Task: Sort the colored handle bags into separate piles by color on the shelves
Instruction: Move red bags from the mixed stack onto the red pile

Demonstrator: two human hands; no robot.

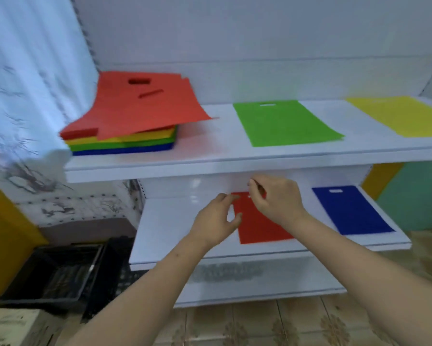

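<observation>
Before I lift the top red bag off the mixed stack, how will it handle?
Probably floppy and light: the top red bag is a thin sheet whose corner overhangs the mixed stack and droops a little. It may slide, since it already lies skewed. The handle slot looks the surest place to hold.

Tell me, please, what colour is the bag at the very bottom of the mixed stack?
Blue: the bottom layer of the stack, seen in the head view.

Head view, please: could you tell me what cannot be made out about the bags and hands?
- Red bag: its top edge and handle hole are covered by the right hand.
- Left hand: blur hides whether it touches the bag.
- Yellow bag: cut off by the right edge.
- Mixed stack: bag count unreadable, blurred.
</observation>
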